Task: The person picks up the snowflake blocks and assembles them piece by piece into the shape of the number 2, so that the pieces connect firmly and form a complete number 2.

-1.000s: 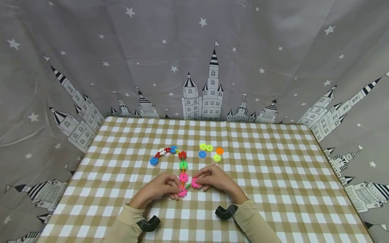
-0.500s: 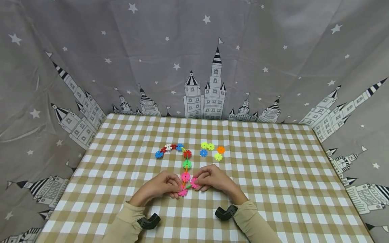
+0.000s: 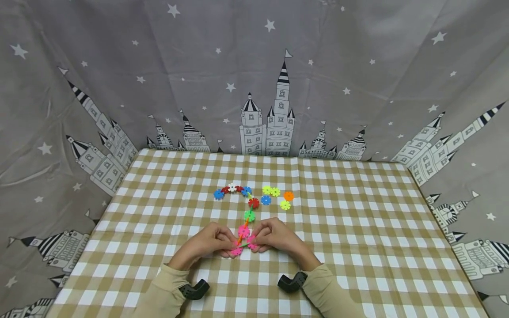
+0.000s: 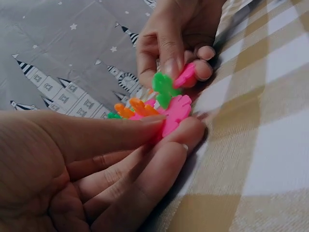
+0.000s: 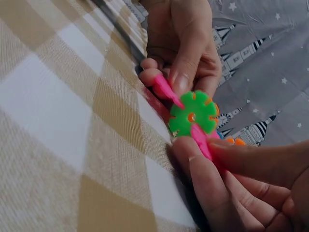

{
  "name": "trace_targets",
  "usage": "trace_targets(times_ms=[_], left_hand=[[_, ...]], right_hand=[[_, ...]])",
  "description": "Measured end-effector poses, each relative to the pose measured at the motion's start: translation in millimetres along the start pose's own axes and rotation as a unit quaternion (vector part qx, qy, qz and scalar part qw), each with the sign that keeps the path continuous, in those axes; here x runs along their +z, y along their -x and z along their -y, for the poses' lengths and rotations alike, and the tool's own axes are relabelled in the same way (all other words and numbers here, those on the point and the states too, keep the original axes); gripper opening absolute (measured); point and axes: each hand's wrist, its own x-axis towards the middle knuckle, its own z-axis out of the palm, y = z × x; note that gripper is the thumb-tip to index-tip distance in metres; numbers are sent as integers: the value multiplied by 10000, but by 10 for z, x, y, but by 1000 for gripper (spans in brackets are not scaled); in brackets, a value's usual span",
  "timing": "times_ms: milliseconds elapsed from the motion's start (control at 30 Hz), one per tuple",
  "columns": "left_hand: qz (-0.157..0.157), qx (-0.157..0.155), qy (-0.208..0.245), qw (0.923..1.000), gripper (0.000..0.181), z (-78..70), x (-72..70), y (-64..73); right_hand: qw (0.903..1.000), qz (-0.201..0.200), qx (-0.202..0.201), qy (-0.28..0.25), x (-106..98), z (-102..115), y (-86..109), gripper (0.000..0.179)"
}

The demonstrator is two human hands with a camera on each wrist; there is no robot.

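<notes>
My left hand (image 3: 207, 245) pinches a pink notched snowflake disc (image 4: 177, 115) between thumb and fingers. Opposite it, close by, my right hand (image 3: 278, 238) pinches a second pink snowflake disc (image 5: 202, 142). Between these two stands a green snowflake disc (image 5: 203, 107), set edge-on into their slots. From the left hand's disc a linked chain runs away over the cloth, through orange discs, a pink disc (image 3: 244, 231), a green disc (image 3: 249, 215) and a red disc (image 3: 253, 202). It then bends left past a white disc (image 3: 232, 188) to a blue end disc (image 3: 218, 194).
Right of the chain lie loose discs: a yellow pair (image 3: 271, 191), a blue disc (image 3: 266, 200), an orange disc (image 3: 288, 195) and a single yellow disc (image 3: 285, 205). A checked cloth (image 3: 358, 229) covers the table. Behind hangs a grey castle-print curtain (image 3: 191, 53).
The chain's far, bent part has swung to the right, nearer the loose discs. My right hand has shifted slightly left, bringing its pink disc closer to the left hand's one.
</notes>
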Motion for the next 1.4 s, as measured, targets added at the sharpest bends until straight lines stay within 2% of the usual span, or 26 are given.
trace_targets(times_ms=[100, 433, 800, 900, 1067, 1233, 1400], left_hand=[[-18, -63, 81, 9999, 20, 0, 7, -1], [-2, 9, 27, 10000, 20, 8, 3, -8], [102, 112, 126, 9998, 18, 41, -28, 7], [113, 121, 147, 9998, 18, 37, -34, 8], [97, 97, 120, 9998, 19, 32, -43, 3], [70, 33, 126, 9999, 20, 43, -44, 2], [44, 14, 92, 9999, 20, 47, -34, 2]], right_hand=[[10000, -31, -69, -22, 14, 8, -4, 13], [10000, 32, -14, 59, 4, -2, -10, 13], [9988, 116, -55, 482, -93, 51, 50, 19], [9977, -150, -210, 622, -180, 53, 54, 22], [9920, -989, -388, 685, -320, 48, -10, 25], [9736, -1880, -718, 1078, -393, 85, -97, 18], [9544, -2352, -916, 1594, -419, 110, -194, 21]])
